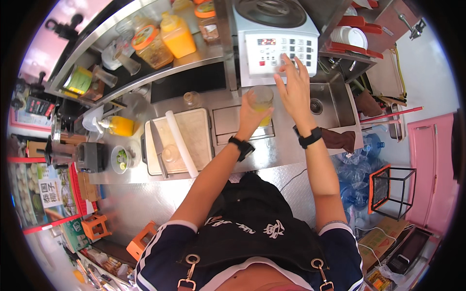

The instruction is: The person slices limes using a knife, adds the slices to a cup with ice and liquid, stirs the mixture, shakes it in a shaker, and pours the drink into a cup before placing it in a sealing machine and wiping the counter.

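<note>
My left hand (251, 114) is wrapped around a clear cup (263, 96) with yellow-green contents, over the steel counter. My right hand (294, 85) has its fingers spread and holds nothing; its fingertips are at the button panel (276, 54) of a white countertop machine (242, 36) with a lit red display. Whether a fingertip presses a button cannot be told. Left of the cup, a knife (157, 145) and a white roll or tube (181, 143) lie on a cutting board (200, 134).
A steel sink (336, 103) lies to the right, with a brown cloth (336, 140) at the counter's front edge. On the left stand a pump bottle of orange liquid (122, 126), a bowl of limes (121, 159) and a blender (91, 157). A shelf (182, 65) with jars overhangs the back.
</note>
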{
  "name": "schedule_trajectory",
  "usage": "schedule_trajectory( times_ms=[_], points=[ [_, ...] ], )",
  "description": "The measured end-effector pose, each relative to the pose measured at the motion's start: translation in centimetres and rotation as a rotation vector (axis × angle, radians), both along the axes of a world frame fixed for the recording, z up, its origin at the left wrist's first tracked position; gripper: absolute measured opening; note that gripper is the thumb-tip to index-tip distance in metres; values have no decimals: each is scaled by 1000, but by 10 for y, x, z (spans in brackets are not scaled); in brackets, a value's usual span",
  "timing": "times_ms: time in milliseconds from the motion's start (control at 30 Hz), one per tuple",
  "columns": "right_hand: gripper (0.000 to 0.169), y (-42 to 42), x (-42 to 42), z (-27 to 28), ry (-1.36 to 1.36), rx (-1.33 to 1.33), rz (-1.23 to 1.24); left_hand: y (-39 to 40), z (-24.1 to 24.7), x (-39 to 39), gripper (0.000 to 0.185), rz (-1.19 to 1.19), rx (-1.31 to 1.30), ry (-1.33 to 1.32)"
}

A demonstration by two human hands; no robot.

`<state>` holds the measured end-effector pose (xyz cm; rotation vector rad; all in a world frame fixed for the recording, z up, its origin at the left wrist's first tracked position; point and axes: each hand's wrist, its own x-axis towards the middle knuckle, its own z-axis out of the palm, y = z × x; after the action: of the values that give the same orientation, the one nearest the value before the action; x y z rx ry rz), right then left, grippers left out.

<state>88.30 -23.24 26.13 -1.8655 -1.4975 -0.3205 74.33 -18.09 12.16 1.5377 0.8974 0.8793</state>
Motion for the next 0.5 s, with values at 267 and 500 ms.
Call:
schedule_trajectory(
  times_ms=[267,500],
  points=[
    [28,12,46,-11,-91,17,17,30,-11,105,88,-20,74,-164],
    [36,-5,61,5,-40,-10,76,34,8,108,78,4,59,-109]
  ],
)
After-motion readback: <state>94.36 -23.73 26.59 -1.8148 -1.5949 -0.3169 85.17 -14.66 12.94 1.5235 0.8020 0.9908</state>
